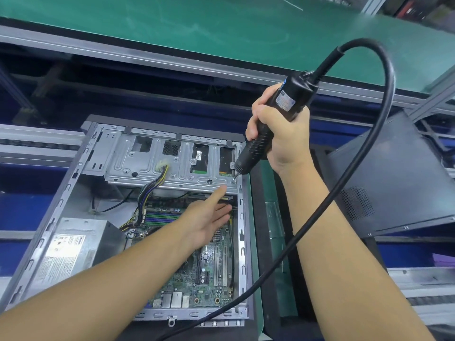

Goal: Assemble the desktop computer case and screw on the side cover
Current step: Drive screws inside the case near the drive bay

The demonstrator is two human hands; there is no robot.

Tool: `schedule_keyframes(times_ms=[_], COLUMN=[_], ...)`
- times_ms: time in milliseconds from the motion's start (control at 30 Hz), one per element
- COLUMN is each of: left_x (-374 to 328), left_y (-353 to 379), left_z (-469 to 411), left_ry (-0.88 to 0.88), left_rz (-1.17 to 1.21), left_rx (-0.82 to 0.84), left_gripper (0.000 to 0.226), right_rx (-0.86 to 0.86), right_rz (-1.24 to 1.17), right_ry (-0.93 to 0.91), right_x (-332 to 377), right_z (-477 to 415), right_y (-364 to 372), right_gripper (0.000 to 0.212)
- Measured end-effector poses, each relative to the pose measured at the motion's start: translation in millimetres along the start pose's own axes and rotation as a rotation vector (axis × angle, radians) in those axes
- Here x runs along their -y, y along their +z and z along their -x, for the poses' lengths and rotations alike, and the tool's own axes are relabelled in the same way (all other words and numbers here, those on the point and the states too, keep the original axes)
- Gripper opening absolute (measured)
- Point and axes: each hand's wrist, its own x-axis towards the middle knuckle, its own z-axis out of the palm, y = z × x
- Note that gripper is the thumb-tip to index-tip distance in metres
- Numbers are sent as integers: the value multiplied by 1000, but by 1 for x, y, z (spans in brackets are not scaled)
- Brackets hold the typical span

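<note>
An open desktop computer case (73, 173) lies on its side in front of me, motherboard (211, 269) and metal drive cage (147, 166) exposed. My right hand (278, 134) grips a black electric screwdriver (270, 119), its tip down on a screw at the drive cage's right corner (233, 180). My left hand (209, 217) hovers over the motherboard with straight fingers, the index finger pointing toward that corner. The dark side cover (389, 178) leans at the right, off the case.
The screwdriver's black cable (369, 148) loops up and down across my right forearm to the case's near edge. A power supply (73, 244) fills the case's lower left. A green conveyor belt (221, 28) runs behind, metal rails on both sides.
</note>
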Motion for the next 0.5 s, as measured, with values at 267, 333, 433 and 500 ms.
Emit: schedule_keyframes(times_ms=[267, 333, 433, 500], left_x=[8, 8, 8, 9], left_y=[1, 1, 1, 0], left_z=[-12, -14, -16, -18], left_ry=[50, 61, 67, 69], left_rz=[140, 150, 151, 149], left_rx=[-64, -78, -87, -90], left_gripper=[64, 60, 58, 58], right_rx=[-3, -1, 5, 10], right_rz=[13, 27, 30, 32], right_ry=[12, 15, 25, 33], right_x=[-1, -2, -4, -5], right_z=[2, 2, 2, 2], right_y=[3, 5, 7, 7], right_gripper=[14, 13, 12, 11])
